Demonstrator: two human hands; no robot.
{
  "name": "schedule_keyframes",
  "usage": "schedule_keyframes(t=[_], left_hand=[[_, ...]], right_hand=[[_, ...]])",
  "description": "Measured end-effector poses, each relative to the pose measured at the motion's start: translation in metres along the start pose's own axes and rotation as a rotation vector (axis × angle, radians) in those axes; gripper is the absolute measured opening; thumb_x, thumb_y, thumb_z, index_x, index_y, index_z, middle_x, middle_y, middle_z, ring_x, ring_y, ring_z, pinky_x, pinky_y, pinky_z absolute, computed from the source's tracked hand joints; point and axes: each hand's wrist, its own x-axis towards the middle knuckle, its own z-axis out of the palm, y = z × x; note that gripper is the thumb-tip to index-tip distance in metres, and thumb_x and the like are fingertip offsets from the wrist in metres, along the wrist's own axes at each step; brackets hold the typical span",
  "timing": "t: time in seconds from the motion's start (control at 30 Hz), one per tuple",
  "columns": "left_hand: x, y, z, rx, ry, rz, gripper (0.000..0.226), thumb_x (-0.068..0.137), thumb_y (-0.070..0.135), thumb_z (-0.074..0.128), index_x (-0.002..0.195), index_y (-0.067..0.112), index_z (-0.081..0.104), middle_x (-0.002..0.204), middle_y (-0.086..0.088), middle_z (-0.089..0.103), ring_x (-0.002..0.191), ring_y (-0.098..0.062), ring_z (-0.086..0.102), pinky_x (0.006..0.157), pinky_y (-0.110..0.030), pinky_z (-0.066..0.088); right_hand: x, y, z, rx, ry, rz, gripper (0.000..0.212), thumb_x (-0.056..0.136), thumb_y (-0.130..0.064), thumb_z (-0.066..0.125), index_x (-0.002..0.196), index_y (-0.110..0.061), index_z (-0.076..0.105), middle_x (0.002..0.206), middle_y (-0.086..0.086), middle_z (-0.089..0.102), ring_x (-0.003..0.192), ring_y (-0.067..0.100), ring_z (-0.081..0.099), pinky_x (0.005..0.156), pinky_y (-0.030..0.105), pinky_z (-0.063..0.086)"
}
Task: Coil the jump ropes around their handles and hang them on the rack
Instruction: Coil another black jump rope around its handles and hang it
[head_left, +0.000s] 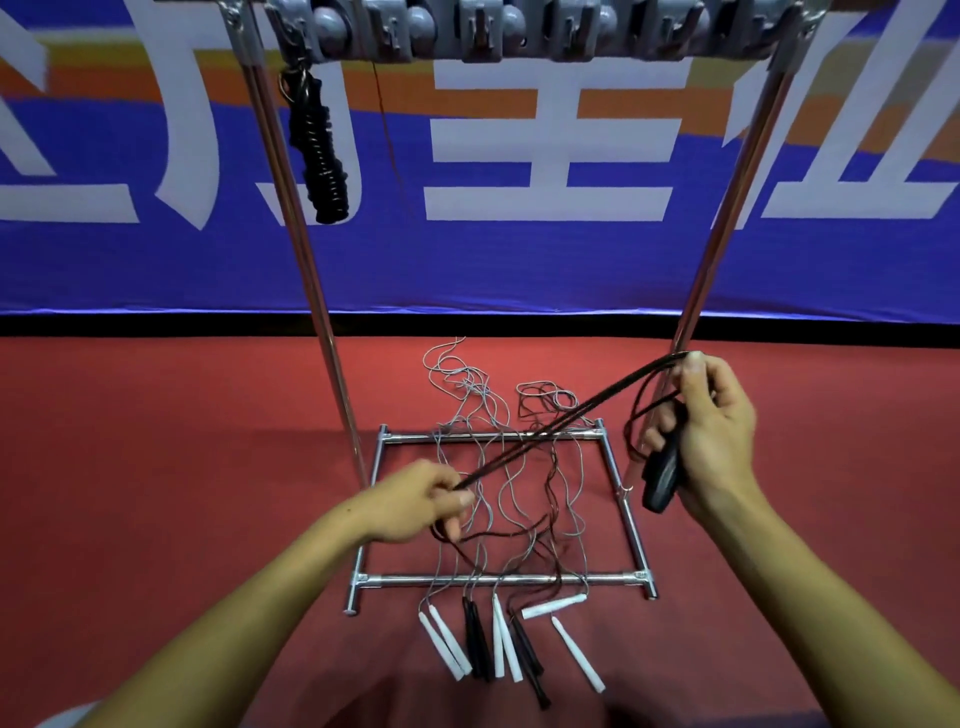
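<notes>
Right hand grips my black plastic handles mid-frame, left hand pinches their thin black cord taut; next, wrapping.

We see an evenly lit scene, bright enough, with soft light that seems to come from above. Shadows are faint: the forearms darken toward the bottom edge, and the floor dims near the lower corners. The rack tubes carry small glints but no hard glare. Wide-angle distortion bows the poles outward and stretches the banner at the sides. The hooks along the top edge are soft and smeared; the centre is sharper.
</notes>
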Motion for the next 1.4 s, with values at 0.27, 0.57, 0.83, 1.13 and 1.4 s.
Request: schedule_keyframes(t=[0.27, 0.57, 0.83, 1.13, 1.4], left_hand=[[-0.001, 0.019, -0.039, -0.302, 0.648, 0.154, 0.034, 0.108, 0.031, 0.058, 0.087, 0.012, 0.076, 0.05, 0.007, 0.043, 0.051, -0.015, 0.034, 0.048, -0.027, 0.024], [0.019, 0.035, -0.012, 0.235, 0.257, -0.025, 0.042, 0.105, 0.042, 0.058, 0.073, 0.023, 0.075, 0.046, 0.01, 0.045, 0.043, -0.005, 0.039, 0.055, -0.03, 0.034], [0.015, 0.061, 0.002, 0.244, 0.172, 0.148, 0.039, 0.085, 0.051, 0.051, 0.067, 0.02, 0.065, 0.059, -0.003, 0.048, 0.057, -0.016, 0.039, 0.059, -0.038, 0.042], [-0.002, 0.039, -0.003, -0.219, 0.071, 0.185, 0.024, 0.1, 0.024, 0.074, 0.088, 0.005, 0.068, 0.067, 0.003, 0.066, 0.065, -0.01, 0.056, 0.068, -0.022, 0.042], [-0.002, 0.001, -0.002, -0.084, -0.102, 0.054, 0.031, 0.108, 0.027, 0.059, 0.094, 0.001, 0.07, 0.078, -0.007, 0.074, 0.079, -0.014, 0.071, 0.087, -0.032, 0.056]], right_hand=[[0.01, 0.025, -0.014, -0.783, -0.285, 0.125, 0.035, 0.096, -0.036, 0.073, 0.125, -0.016, 0.069, 0.089, -0.017, 0.067, 0.077, 0.01, 0.062, 0.078, 0.029, 0.047], [-0.015, 0.019, 0.01, -1.176, -0.523, 0.104, 0.102, 0.083, -0.072, 0.07, 0.164, -0.035, 0.021, 0.153, 0.002, 0.055, 0.141, 0.026, 0.05, 0.114, 0.037, 0.041], [-0.046, 0.039, 0.033, -1.225, -0.966, -0.165, 0.021, 0.102, -0.058, 0.045, 0.121, -0.054, 0.051, 0.099, -0.01, 0.064, 0.096, 0.017, 0.059, 0.086, 0.044, 0.052], [-0.024, -0.002, 0.017, -0.663, -0.413, -0.306, 0.023, 0.109, -0.025, 0.051, 0.087, -0.018, 0.056, 0.07, -0.006, 0.051, 0.066, 0.006, 0.046, 0.063, 0.027, 0.04], [0.012, -0.005, -0.021, -0.703, -0.204, -0.281, 0.028, 0.109, -0.029, 0.053, 0.084, -0.016, 0.057, 0.065, -0.005, 0.051, 0.06, 0.005, 0.044, 0.059, 0.03, 0.039]])
